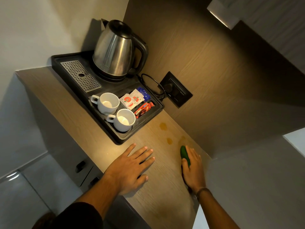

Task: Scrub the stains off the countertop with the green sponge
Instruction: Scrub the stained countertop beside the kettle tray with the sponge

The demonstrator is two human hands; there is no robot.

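The green sponge (185,155) lies under my right hand (193,169), which presses it onto the wooden countertop (158,179) near the back wall; only its left edge shows. Just beyond the sponge are brownish stains: one (163,126) by the tray corner, a smaller one (169,140) closer to me, and a faint one (182,139) right ahead of the sponge. My left hand (132,167) rests flat on the countertop with fingers spread, holding nothing, to the left of the stains.
A black tray (92,103) stands at the far end with a steel kettle (115,50), two white cups (108,103) (123,119) and sachets (132,100). A wall socket (175,89) with the kettle's plug sits on the back panel. The countertop's front edge runs on the left.
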